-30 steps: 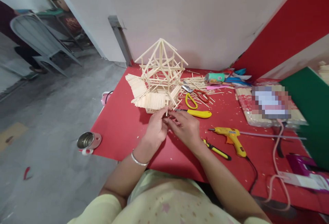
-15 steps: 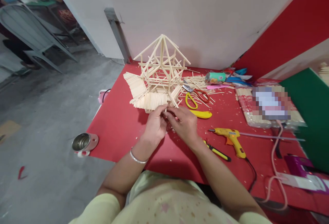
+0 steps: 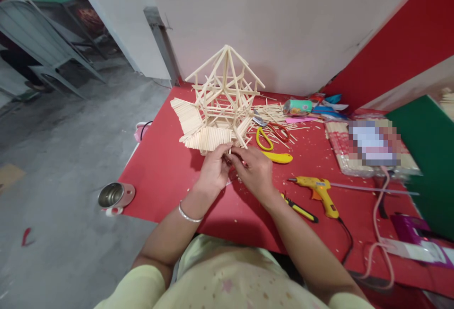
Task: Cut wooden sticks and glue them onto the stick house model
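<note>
A model pavilion (image 3: 226,93) made of pale wooden sticks stands on the red tabletop (image 3: 152,167). Its upper roof is an open frame; slatted stick panels (image 3: 209,137) cover part of the lower roof. At the front edge of that panel, my left hand (image 3: 214,169) pinches a short wooden stick (image 3: 230,150) with thumb and forefinger. My right hand (image 3: 253,169) is closed on the same small stick from the right, its fingertips touching the left hand's. The fingers hide most of the stick.
Right of my hands lie scissors (image 3: 264,138), a yellow-handled tool (image 3: 278,158), a utility knife (image 3: 301,209) and a yellow glue gun (image 3: 319,190) with its cord. Loose sticks (image 3: 273,112) lie behind. A mug (image 3: 117,196) sits at the left edge.
The view shifts very slightly. Both hands stay at the panel's front edge with the stick, and the pavilion keeps its place on the table.
</note>
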`<state>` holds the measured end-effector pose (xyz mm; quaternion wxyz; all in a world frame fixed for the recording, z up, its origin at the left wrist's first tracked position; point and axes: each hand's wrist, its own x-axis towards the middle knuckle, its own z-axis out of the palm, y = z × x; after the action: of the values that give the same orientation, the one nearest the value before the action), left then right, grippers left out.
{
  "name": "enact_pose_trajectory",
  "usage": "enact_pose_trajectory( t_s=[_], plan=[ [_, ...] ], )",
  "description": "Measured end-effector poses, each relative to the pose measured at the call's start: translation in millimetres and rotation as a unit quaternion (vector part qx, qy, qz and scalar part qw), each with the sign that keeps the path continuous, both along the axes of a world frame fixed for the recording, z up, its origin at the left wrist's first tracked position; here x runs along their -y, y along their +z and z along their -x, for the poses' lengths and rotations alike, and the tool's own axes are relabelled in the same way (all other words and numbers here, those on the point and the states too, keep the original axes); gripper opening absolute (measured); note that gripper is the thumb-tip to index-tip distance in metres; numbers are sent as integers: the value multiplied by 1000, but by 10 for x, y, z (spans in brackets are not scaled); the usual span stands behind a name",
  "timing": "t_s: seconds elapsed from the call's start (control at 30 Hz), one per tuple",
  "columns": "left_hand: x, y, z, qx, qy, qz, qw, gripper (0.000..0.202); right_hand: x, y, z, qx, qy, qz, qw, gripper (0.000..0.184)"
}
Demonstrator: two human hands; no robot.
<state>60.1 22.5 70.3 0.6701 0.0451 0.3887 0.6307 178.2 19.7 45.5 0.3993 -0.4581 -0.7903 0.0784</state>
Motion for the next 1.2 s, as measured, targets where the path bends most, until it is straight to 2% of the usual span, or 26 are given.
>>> enact_pose_trajectory(
  t_s=[0.17,0.4,1.2],
  plan=[
    [-4,-9,5,-7,9,-3,1000,17,2,11,6,-1,0,0,1000,28],
    [-9,4,13,-12,1,0,1000,17,-17,0,-24,-3,-5,39,999,28],
    [-6,10,3,-21,5,0,1000,17,-23,14,-6,-7,1,34,999,28]
  ],
)
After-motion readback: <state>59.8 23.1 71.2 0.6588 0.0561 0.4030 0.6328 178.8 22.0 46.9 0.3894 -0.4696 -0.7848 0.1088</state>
